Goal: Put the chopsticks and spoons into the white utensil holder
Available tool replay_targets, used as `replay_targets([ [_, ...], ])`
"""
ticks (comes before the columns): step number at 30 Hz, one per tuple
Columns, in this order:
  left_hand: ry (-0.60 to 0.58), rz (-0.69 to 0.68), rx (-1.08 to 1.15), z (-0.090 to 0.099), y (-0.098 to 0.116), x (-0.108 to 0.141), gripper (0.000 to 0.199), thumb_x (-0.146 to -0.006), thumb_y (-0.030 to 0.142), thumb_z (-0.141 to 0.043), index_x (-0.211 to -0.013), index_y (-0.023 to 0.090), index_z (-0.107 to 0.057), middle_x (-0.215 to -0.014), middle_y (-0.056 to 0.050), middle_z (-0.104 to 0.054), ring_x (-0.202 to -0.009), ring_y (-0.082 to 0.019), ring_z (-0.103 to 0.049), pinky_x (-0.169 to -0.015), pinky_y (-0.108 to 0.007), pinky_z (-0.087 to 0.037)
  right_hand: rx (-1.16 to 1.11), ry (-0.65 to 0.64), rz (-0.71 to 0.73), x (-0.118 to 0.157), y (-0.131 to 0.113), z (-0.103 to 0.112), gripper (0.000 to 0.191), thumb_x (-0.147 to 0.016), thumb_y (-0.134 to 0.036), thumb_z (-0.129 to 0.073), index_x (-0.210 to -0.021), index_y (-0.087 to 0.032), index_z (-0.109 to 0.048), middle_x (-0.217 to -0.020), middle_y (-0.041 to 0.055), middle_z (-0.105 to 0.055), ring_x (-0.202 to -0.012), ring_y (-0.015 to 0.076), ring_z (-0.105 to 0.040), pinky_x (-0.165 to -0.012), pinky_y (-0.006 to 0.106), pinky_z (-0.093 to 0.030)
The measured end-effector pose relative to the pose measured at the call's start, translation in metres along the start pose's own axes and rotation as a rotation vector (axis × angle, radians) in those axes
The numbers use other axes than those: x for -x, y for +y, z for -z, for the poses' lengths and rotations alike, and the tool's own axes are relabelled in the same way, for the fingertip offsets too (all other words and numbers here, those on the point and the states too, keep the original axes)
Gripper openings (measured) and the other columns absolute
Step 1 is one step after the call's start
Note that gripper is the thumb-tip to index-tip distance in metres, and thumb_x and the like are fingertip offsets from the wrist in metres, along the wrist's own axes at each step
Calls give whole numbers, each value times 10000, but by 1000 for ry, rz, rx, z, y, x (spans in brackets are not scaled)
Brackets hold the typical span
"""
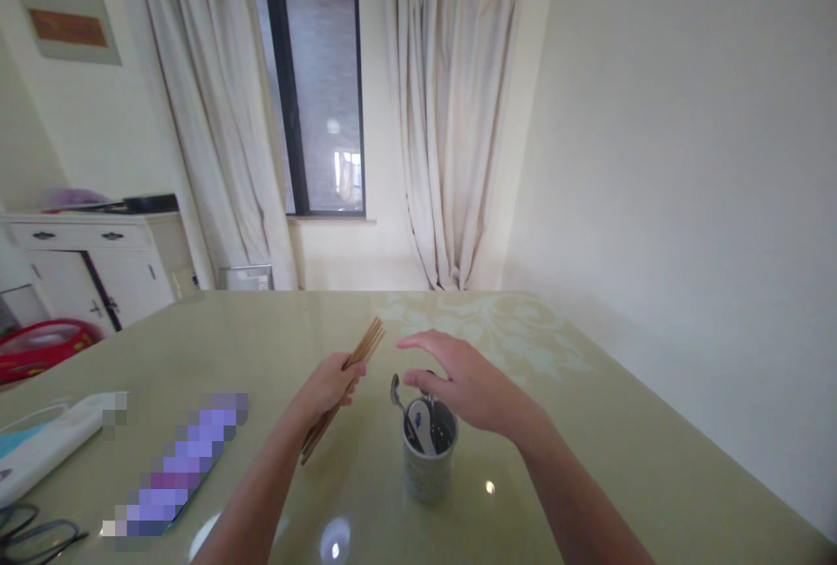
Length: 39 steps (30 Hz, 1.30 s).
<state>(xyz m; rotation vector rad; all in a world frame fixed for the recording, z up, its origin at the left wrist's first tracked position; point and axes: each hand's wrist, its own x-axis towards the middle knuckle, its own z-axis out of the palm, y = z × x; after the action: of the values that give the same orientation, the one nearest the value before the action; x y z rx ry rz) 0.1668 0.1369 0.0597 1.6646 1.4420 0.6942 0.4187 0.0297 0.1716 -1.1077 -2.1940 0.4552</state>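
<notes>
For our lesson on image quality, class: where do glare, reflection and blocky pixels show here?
Head view: bright glare spots on the glossy table, one right of the cup; head view: pale reflections in the window; head view: blocky pixels over the purple item; the chopsticks look clearer.

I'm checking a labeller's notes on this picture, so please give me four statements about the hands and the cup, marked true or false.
1. The left hand grips a bundle of chopsticks. True.
2. The right hand is balled into a fist. False: the right hand is open, thumb and fingers apart.
3. The cup holds spoons. True.
4. The cup lies on its side. False: the cup stands upright on the table.
</notes>
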Motion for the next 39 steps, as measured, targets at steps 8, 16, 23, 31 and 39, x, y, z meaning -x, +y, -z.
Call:
replay_targets([
  [8, 65, -35, -302, -19, -28, -19, 229, -815, 367, -625, -664, 195, -610, -689, -13, -646, -741, -214, -614, -672, -284, -366, 19, -195, 10, -6, 16, -16, 408, -941, -282, -734, -1345, -236, -698, -1364, 87, -721, -1266, 272, -649, -1104, 381, -460],
  [16, 83, -69, -444, -31, -28, -16, 171, -876, 311, -620, -881, 172, -719, -884, -51, -766, -878, -234, -697, -727, -272, -418, 65, -216, -150, -11, 36, -31, 357, -861, -244, -805, -1210, -228, -729, -1028, 30, -806, -939, 226, -737, -810, 282, -502],
  [23, 146, -44, -594, -28, -30, -15, 300, -941, 311, -586, -1163, 138, -689, -1172, -145, -749, -1109, -275, -690, -915, -319, -460, 94, -209, -244, -11, 39, -29, 327, -851, -280, -826, -1161, -226, -739, -956, 31, -809, -892, 223, -734, -764, 273, -475],
  [31, 107, 2, -718, -18, -31, -11, 410, -827, 271, -727, -1207, 129, -675, -1261, -198, -696, -1183, -351, -661, -994, -406, -482, 235, -252, -287, -4, 39, -12, 281, -857, -303, -782, -1123, -216, -754, -1002, 59, -789, -884, 225, -701, -693, 262, -413],
  [39, 58, -126, -680, -17, -10, -4, 339, -867, 212, -634, -1198, 195, -704, -1294, -116, -721, -1210, -256, -652, -1057, -328, -446, 159, -109, -264, -4, 42, -1, 110, -930, -247, -684, -899, -193, -775, -836, 20, -763, -762, 163, -665, -663, 244, -397],
])
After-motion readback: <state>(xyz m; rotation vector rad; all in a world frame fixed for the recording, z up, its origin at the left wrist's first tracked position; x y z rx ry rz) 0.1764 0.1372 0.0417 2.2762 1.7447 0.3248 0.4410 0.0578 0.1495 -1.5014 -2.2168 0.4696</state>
